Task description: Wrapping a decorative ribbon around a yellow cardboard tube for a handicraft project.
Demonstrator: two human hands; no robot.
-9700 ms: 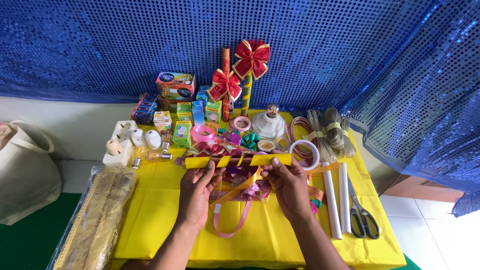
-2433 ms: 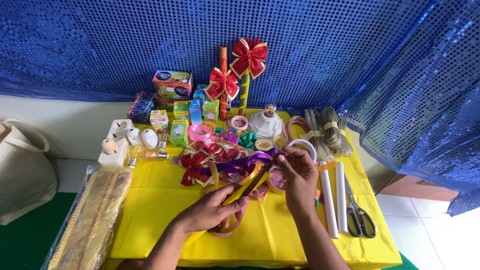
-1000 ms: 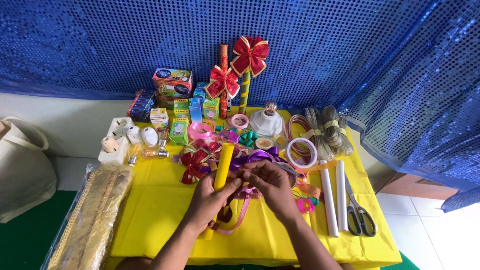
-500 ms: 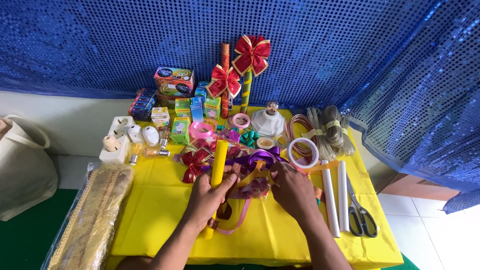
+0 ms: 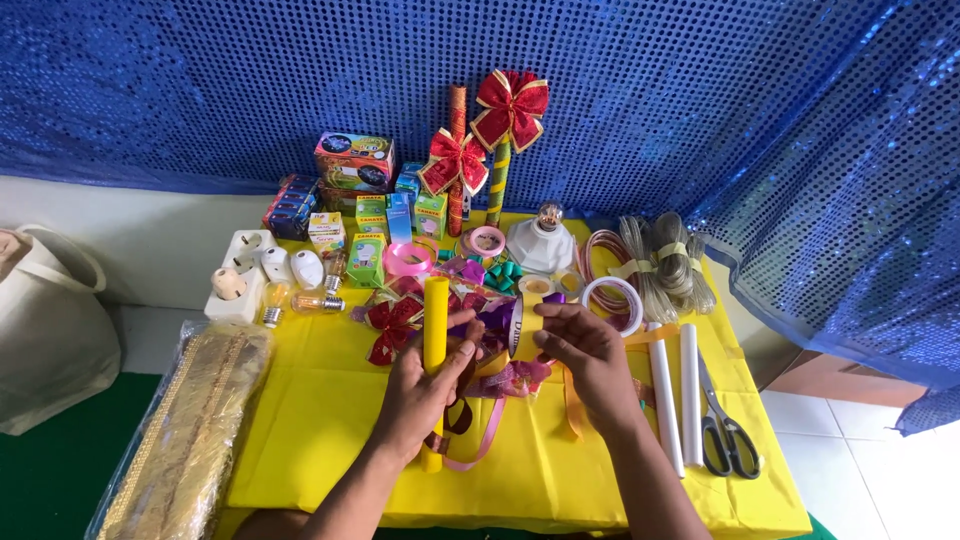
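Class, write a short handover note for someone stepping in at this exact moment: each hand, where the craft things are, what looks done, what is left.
Left hand: gripping the yellow tube, held upright over the yellow table.
Right hand: pinching a strip of ribbon beside the tube.
Loose ribbons lie under both hands; a red bow sits left of the tube.
Scissors and two white tubes lie to the right.
Done: two bow-topped tubes stand at the back.
Left: the yellow tube is bare, no ribbon or bow on it yet.
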